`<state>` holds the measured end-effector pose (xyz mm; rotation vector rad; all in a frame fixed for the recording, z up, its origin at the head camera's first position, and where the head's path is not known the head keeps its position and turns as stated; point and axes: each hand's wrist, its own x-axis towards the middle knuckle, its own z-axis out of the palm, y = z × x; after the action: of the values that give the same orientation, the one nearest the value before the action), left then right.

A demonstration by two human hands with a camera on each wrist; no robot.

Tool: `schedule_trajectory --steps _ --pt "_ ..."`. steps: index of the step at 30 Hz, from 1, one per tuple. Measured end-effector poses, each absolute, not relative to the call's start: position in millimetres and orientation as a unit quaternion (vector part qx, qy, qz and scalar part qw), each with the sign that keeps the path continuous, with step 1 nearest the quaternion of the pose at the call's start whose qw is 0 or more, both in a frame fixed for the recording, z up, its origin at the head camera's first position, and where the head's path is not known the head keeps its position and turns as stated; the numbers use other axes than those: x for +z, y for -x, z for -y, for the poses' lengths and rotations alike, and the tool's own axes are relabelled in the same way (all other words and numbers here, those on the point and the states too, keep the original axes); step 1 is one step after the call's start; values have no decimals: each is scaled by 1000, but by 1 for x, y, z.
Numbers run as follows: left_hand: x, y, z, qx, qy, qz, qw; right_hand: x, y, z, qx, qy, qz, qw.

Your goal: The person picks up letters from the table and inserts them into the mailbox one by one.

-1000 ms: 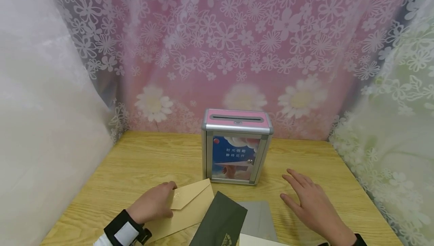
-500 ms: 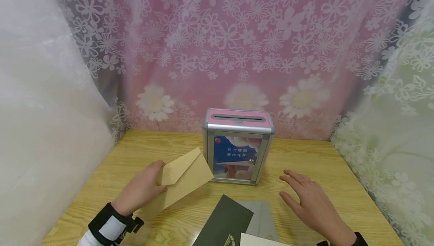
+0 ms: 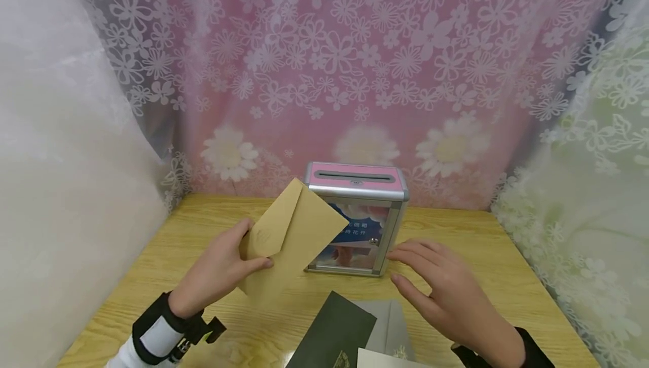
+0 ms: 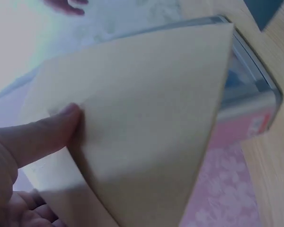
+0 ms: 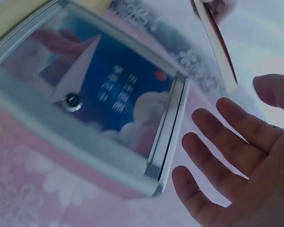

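My left hand (image 3: pixel 215 269) pinches a cream-yellow envelope (image 3: pixel 304 227) by its flap side, thumb on the front and fingers behind. The envelope is raised and tilted, covering the left part of a silver-framed box (image 3: pixel 398 227) in the head view. That box has a pink top with a long slot (image 3: pixel 355 176) and a small round lock (image 5: pixel 72 101) on its picture door. My right hand (image 3: pixel 443 289) holds nothing, its fingers spread and slightly bent, near the box's lower right side. In the left wrist view the thumb (image 4: pixel 47 135) presses near the flap's edge.
A dark green envelope (image 3: pixel 332 331) lies on the wooden table (image 3: pixel 203 216) in front of the box. Under it is a grey envelope (image 3: pixel 390 323), and a white one (image 3: pixel 380 359) overlaps both at the lower edge. A pink floral curtain (image 3: pixel 355 75) hangs behind.
My left hand has lifted the cream-yellow envelope off the table, raising it and turning it more upright before the box. My right hand has moved a little left, toward the box.
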<state>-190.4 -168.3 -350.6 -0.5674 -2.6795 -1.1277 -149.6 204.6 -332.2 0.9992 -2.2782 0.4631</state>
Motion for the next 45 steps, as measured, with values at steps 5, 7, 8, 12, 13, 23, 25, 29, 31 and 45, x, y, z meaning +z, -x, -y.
schedule_trajectory --steps 5,7,8,12,13,23,25,29,31,45 --pt "-335 193 148 -406 234 873 135 -320 158 -175 137 -392 869 268" --pt "-327 194 137 -424 252 858 143 -315 163 -164 125 -395 872 261" --pt "-322 194 131 -436 261 849 144 -313 165 -159 124 -396 872 259" --pt "-301 193 108 -476 301 814 141 -303 175 -147 145 -393 870 262" --pt "-296 194 104 -483 311 807 140 -301 177 -146 154 -392 868 264" --pt "-279 230 84 -506 373 765 141 -273 200 -147 267 -379 835 296" --pt "-273 234 82 -518 384 752 139 -266 205 -147 299 -377 825 296" --pt "-253 232 77 -522 400 735 162 -250 212 -147 358 -360 809 296" --pt "-240 228 73 -520 400 733 182 -243 215 -148 366 -347 809 301" --pt "-236 280 57 -494 365 750 245 -225 260 -164 358 -310 815 333"
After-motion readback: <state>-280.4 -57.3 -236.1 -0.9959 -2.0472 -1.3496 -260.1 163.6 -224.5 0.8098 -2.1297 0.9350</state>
